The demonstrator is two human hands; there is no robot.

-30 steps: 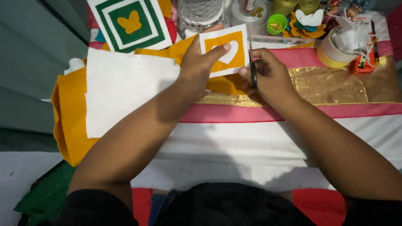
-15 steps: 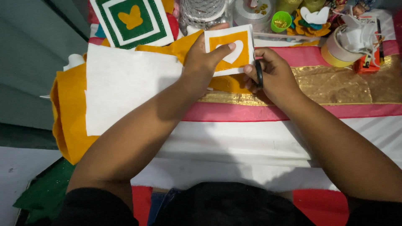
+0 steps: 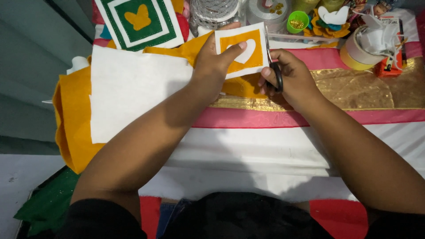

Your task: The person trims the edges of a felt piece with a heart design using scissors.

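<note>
While the left hand (image 3: 211, 66) pinches one white-and-orange square (image 3: 242, 51), the right hand (image 3: 290, 79) grips one pair of scissors (image 3: 273, 66) beside its fingertips; two tape rolls (image 3: 358, 51) lie beyond.

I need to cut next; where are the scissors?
In the head view, the scissors are in the right hand, at the right edge of the orange-and-white square.

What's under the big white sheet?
Orange felt lies under the big white sheet, poking out at its left and bottom edges. The left hand rests nearby. Whatever lies beneath the sheet's middle is covered.
</note>
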